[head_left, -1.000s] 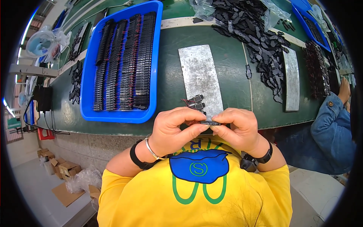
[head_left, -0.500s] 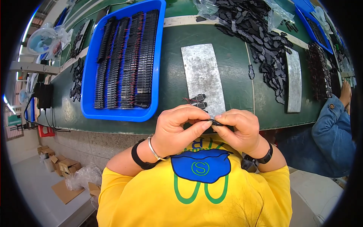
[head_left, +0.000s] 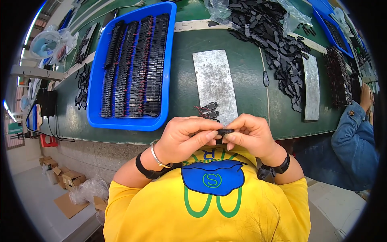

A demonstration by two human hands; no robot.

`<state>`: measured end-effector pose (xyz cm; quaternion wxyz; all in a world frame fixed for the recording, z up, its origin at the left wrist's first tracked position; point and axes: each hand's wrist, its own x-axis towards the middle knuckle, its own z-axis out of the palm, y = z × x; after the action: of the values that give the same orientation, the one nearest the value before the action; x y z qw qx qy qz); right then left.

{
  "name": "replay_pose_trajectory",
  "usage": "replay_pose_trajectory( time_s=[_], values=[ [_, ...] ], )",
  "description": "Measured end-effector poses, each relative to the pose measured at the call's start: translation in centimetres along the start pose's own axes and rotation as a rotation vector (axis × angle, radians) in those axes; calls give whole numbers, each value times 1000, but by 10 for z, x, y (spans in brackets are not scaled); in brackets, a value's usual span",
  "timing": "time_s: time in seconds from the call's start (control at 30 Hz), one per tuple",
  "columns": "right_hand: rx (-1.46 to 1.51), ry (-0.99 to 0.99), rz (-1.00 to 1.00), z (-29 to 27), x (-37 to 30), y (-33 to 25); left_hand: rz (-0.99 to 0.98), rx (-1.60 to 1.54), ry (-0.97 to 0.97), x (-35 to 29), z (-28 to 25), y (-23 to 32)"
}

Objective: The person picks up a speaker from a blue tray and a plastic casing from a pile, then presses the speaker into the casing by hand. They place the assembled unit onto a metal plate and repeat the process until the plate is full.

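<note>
Between the fingertips of my left hand (head_left: 189, 135) and my right hand (head_left: 252, 135) is a small black plastic part (head_left: 225, 131), pinched from both sides near the table's front edge. Both hands are closed on it. Just beyond them, a few small black speaker-like modules (head_left: 210, 114) with red wires rest on the near end of a grey metal plate (head_left: 215, 80). Fingers cover some of the held part, so its full shape is hidden.
On the left stands a blue tray (head_left: 91, 80) with rows of black wired parts (head_left: 133, 68). A heap of flat black pieces (head_left: 278, 52) spreads at the far right, beside a second metal plate (head_left: 310, 88). Another person's sleeve (head_left: 348, 137) reaches in at right.
Both hands have turned the black part slightly, so more of its face shows, and the fingers have shifted on it. The view has moved a little.
</note>
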<state>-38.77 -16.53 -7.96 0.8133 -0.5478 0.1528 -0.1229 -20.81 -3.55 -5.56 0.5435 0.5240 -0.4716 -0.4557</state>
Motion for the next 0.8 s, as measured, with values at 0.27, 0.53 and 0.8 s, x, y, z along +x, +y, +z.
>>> replay_pose_trajectory(
  time_s=[0.27, 0.53, 0.8],
  values=[
    [84, -62, 54, 0, 0, -4, -6, 26, -49, 0, -6, 3],
    [-702, 116, -567, -1, 7, -2, -237, -410, 128, 4, 2, -2],
    [-1089, 235, -922, 4, 14, -4, -239, -297, 149, 10, 12, -4]
  ],
)
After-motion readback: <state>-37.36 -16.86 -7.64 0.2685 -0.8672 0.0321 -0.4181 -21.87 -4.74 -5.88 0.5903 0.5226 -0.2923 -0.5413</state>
